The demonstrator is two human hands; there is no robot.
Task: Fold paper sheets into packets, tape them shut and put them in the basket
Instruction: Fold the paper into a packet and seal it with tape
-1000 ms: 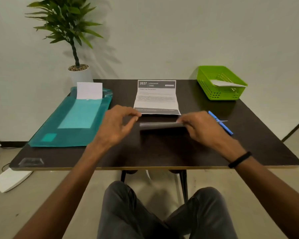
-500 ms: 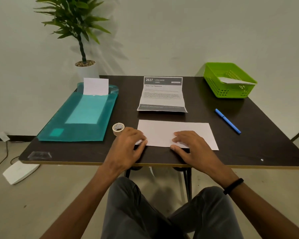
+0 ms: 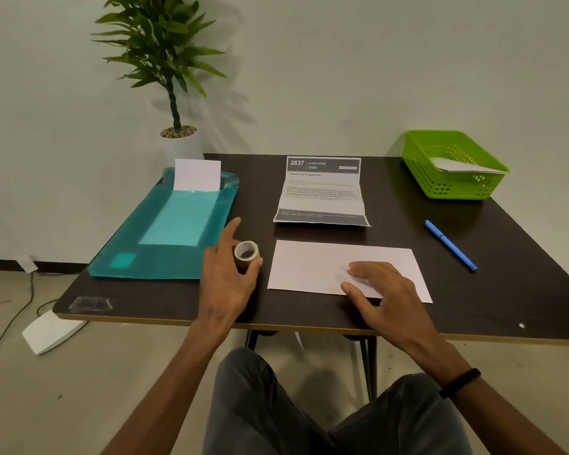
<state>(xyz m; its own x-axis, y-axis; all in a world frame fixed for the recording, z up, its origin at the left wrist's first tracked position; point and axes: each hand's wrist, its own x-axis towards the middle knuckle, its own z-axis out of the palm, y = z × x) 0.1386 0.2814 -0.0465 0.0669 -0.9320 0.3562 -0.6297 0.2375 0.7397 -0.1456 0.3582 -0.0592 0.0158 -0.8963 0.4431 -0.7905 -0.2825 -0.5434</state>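
The left hand (image 3: 225, 277) has left the folded white paper packet (image 3: 329, 267) – its fingers now curl around the small tape roll (image 3: 246, 253); the right hand's (image 3: 380, 292) spread fingers press the packet's near edge flat.

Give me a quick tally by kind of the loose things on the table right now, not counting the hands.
Folded white packets: 2, one under the right hand, one in the basket
Printed sheets: 1
Tape rolls: 1, in the left hand's fingers
Blue pens: 1
Teal folders: 1, with a white sheet sticking out
Green baskets: 1
Total: 8
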